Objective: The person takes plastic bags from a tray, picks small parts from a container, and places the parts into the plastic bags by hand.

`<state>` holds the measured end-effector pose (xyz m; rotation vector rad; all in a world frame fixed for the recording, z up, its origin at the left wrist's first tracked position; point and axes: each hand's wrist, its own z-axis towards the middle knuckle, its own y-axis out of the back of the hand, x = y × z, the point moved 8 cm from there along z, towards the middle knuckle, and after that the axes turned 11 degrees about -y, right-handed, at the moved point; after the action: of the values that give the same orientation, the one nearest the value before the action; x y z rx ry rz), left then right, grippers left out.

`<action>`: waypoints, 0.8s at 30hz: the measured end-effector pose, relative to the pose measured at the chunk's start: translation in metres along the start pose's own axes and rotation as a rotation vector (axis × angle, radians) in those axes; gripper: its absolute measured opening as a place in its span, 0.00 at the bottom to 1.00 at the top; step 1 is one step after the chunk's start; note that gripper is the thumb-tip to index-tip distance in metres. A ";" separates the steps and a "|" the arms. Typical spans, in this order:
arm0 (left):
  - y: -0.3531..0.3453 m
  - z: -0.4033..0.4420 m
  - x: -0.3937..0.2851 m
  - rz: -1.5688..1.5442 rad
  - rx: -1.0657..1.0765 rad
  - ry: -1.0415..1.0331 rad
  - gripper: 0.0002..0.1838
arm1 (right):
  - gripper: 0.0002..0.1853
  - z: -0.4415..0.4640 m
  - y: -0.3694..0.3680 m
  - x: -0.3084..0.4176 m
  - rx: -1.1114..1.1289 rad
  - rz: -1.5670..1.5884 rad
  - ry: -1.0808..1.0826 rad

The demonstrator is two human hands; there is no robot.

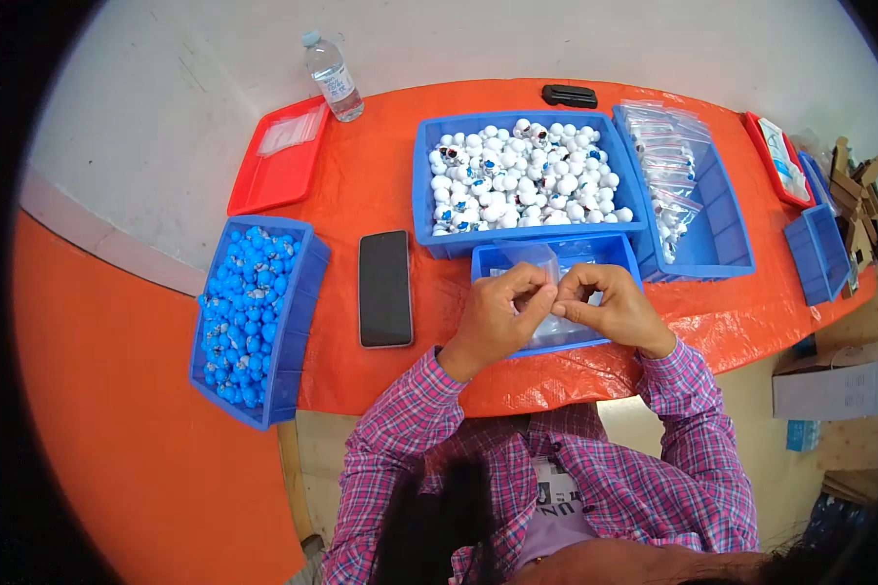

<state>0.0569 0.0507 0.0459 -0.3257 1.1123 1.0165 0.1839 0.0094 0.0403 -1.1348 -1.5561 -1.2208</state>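
Pinching a clear bag (538, 255), both hands' fingers (537, 304) meet over a bin (630, 255) of bags (556, 333).

Clear bag (529, 255): thin, transparent plastic, slightly creased, pinched between the fingertips of the left hand (505, 310) and right hand (607, 300). It is held over a blue tray (626, 255) containing further clear plastic.

On our orange table (361, 375), we see a phone (385, 290), blue bins (640, 216), red trays (246, 200), a bottle (335, 78) and a black case (569, 96).
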 end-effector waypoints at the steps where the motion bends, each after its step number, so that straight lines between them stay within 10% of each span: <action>1: 0.000 0.000 0.002 0.005 -0.003 -0.007 0.03 | 0.02 0.000 0.000 -0.001 0.001 0.017 -0.009; 24: 0.006 -0.002 0.001 0.161 -0.095 -0.049 0.01 | 0.03 0.001 0.014 -0.004 -0.204 0.061 0.074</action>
<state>0.0514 0.0530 0.0457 -0.2888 1.0604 1.2159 0.1981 0.0116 0.0393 -1.2427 -1.3552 -1.3887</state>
